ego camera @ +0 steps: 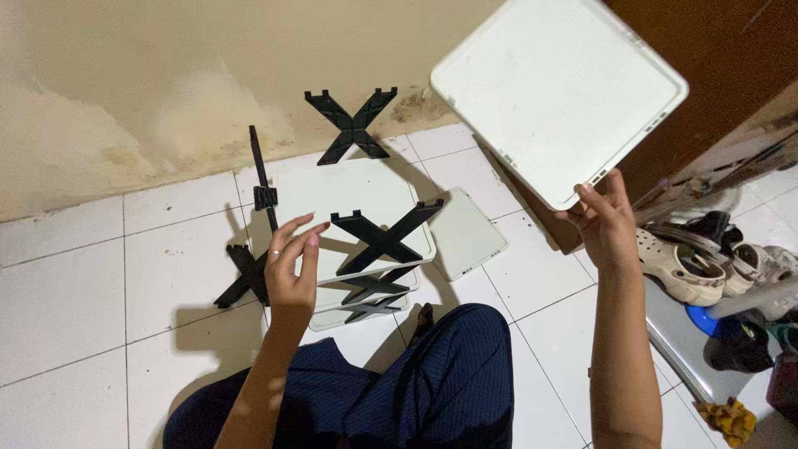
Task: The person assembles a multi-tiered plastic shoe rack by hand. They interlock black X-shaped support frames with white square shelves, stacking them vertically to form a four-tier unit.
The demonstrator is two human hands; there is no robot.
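My right hand grips the near corner of a white square plastic shelf panel and holds it up in the air, tilted. My left hand rests with spread fingers on the left edge of the top white shelf of a small stacked rack. Black X-shaped braces stand on the rack's sides: one at the back, one at the front, and a narrow one at the left. Lower tiers show beneath the front brace.
Another white panel lies on the white tiled floor to the right of the rack. Sandals and shoes sit on a low rack at the right. A stained wall runs behind. My dark striped trousers fill the bottom.
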